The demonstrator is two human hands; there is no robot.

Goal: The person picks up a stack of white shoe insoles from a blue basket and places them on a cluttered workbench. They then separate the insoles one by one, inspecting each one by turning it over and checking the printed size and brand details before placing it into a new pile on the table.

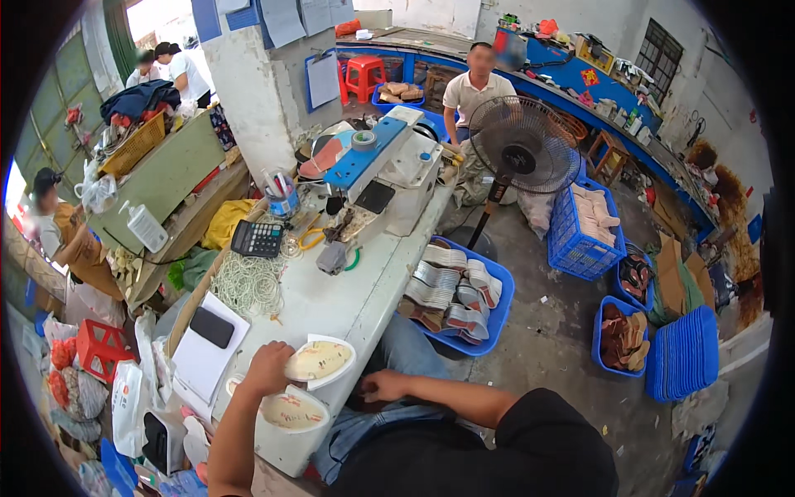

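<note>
Your left hand [269,369] is bent at the left edge of the farther of two pale, rounded pieces [320,363]; whether it pinches or merely touches, you cannot tell from this view. The nearer piece [291,411] lies just beside it, by the near edge of the worktop [325,286]. Your right hand [385,387] rests low by your lap with fingers loosely curled, and you cannot tell if it pinches anything. The step in hand seems to be handling the farther piece; lifting it would call for a sure grip on its rim, without nudging its neighbour.

Around you, from the left: papers [199,364] under a dark phone [211,327], tangled string [252,282], a calculator [257,240], orange-handled scissors [310,239], and a blue-topped machine [352,171] blocking the far end. Beyond your knee, a blue tub [489,342] holds stacked pieces [435,286], with a fan [522,145] behind.
</note>
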